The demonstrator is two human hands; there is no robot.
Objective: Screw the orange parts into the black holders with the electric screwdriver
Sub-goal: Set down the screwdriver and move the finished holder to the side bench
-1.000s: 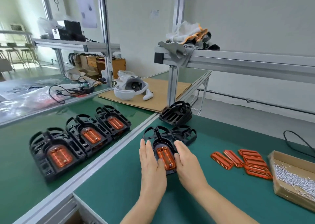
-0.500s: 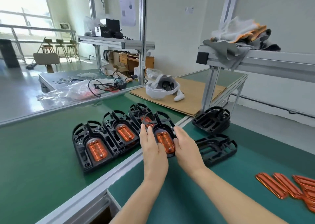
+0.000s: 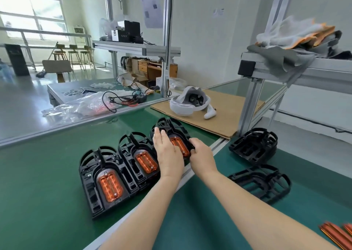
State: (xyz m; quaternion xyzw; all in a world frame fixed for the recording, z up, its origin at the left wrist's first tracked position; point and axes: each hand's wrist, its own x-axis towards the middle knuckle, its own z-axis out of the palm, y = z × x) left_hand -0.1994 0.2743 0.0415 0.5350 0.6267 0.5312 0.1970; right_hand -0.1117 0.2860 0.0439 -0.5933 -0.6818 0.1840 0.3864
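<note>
Left hand [image 3: 167, 154] lies flat, fingers straight, along the left side of the far holder [image 3: 172, 133]. Right hand [image 3: 202, 157] curls its fingers over that holder's right edge. An orange part [image 3: 180, 147] sits in the holder between the two hands. The holder rests on the green surface [image 3: 38, 192] at 12 o'clock, last in a row: middle holder [image 3: 137, 152] at 10 o'clock, near holder [image 3: 102, 181] at 8 o'clock, each with an orange part fitted. Empty holders [image 3: 255, 147] lie at 2 o'clock. Loose orange parts [image 3: 337, 234] at 4 o'clock. Headset [image 3: 188, 103] on cardboard [image 3: 224, 116] at 1 o'clock.
</note>
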